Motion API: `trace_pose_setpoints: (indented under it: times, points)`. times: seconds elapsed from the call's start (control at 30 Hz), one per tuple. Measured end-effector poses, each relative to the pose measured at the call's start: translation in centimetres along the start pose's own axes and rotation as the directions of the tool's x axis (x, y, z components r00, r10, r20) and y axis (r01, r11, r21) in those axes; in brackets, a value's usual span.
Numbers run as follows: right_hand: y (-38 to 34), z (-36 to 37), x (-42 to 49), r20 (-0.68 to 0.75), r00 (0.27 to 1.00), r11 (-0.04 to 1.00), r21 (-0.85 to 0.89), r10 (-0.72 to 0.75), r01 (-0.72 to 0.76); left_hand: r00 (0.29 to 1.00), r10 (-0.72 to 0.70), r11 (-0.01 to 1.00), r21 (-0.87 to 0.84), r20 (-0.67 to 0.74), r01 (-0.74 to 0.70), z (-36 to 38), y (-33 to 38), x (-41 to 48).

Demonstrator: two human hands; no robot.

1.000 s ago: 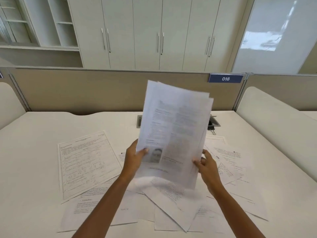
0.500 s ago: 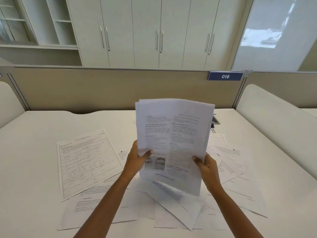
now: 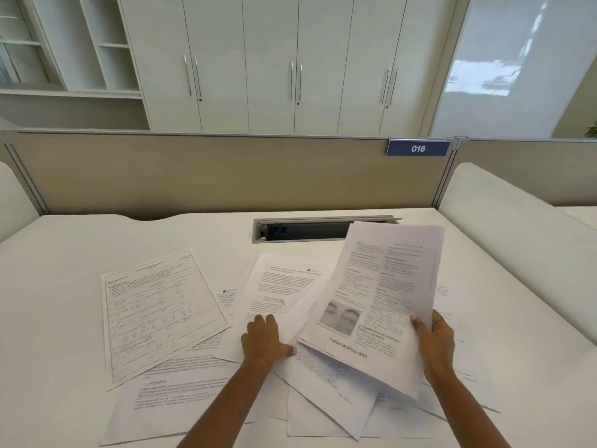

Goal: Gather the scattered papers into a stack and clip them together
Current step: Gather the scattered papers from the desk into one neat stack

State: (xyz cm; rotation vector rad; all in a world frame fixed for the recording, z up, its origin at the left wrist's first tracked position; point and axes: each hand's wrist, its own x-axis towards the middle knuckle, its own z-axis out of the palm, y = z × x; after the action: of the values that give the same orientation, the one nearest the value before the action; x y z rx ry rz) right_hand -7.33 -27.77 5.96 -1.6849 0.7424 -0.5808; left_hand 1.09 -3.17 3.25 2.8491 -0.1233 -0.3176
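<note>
Holding the gathered stack [image 3: 381,295] by its lower right edge, the right hand [image 3: 434,344] grips it with the thumb on top and tilts it off to the right above the desk [image 3: 64,270], likely to leave the middle free. The left hand [image 3: 263,337] rests knuckles-up on the loose sheets [image 3: 284,286] beside the stack's lower corner; whether it pinches one I cannot tell. Half a second ago both hands held the stack upright in front. Now the left has let go and dropped to the desk, probably for the next page. No clip shows.
</note>
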Motion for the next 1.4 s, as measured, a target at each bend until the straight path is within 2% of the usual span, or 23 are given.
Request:
trace_pose_setpoints:
  times: [0.1, 0.2, 0.33, 0.43, 0.57, 0.63, 0.67, 0.73, 0.83, 0.93, 1.1, 1.2, 1.3, 1.4]
  points:
    - [0.5, -0.4, 0.0, -0.010, 0.999, 0.999, -0.011, 0.030, -0.030, 0.997, -0.062, 0.992, -0.109, 0.056, 0.068, 0.0, -0.1, 0.3]
    - [0.7, -0.6, 0.2, -0.007, 0.999, 0.999, -0.003, 0.049, -0.049, 0.993, -0.061, 0.964, -0.253, 0.101, 0.085, 0.0, -0.4, 0.6]
    - [1.0, -0.9, 0.7, 0.019, 0.994, 0.994, 0.012, 0.104, -0.104, 0.999, -0.047, 0.903, -0.426, 0.014, 0.049, -1.0, -1.5, 0.8]
    - [1.5, -1.2, 0.9, 0.064, 0.986, 0.988, 0.005, 0.155, -0.156, 0.975, -0.172, 0.776, -0.630, -0.142, 0.046, -3.0, -2.8, 0.9]
    - [2.5, -0.8, 0.8, 0.093, 0.973, 0.977, -0.017, 0.213, -0.212, 0.843, -0.402, 0.634, -0.773, -0.358, -0.025, -6.7, -3.9, 1.1]
    - [2.8, -0.3, 0.5, 0.116, 0.966, 0.973, -0.017, 0.230, -0.230, 0.786, -0.478, 0.533, -0.841, -0.393, -0.097, -8.1, -4.0, 1.1]
    - [2.8, 0.0, 0.3, 0.139, 0.962, 0.972, -0.014, 0.235, -0.235, 0.783, -0.492, 0.480, -0.869, -0.382, -0.122, -8.6, -4.1, 1.1]
    - [2.6, 0.7, -0.1, 0.195, 0.951, 0.969, 0.005, 0.241, -0.246, 0.824, -0.457, 0.414, -0.900, -0.336, -0.137, -8.7, -3.9, 1.3]
    - [2.0, 1.7, -0.6, 0.287, 0.923, 0.961, 0.028, 0.256, -0.275, 0.906, -0.331, 0.434, -0.895, -0.263, -0.101, -7.3, -3.0, 1.3]
    - [1.2, 2.7, -0.9, 0.354, 0.900, 0.956, 0.051, 0.254, -0.290, 0.957, -0.221, 0.521, -0.852, -0.190, -0.049, -5.0, -1.8, 0.6]
    - [-0.1, 3.2, -1.1, 0.397, 0.886, 0.953, 0.082, 0.238, -0.292, 0.982, -0.162, 0.706, -0.706, -0.096, 0.048, -2.3, -1.1, -0.6]
    - [-0.1, 2.8, -1.1, 0.408, 0.885, 0.953, 0.092, 0.227, -0.287, 0.982, -0.160, 0.760, -0.647, -0.100, 0.058, -2.2, -1.2, -1.0]
    - [0.1, 2.5, -1.0, 0.423, 0.879, 0.955, 0.089, 0.222, -0.284, 0.984, -0.168, 0.722, -0.688, -0.063, 0.079, -3.7, -1.3, -0.9]
    - [-0.1, 2.4, -1.3, 0.445, 0.875, 0.961, 0.093, 0.193, -0.260, 0.993, -0.105, 0.552, -0.827, 0.054, 0.104, -5.3, -1.4, -0.7]
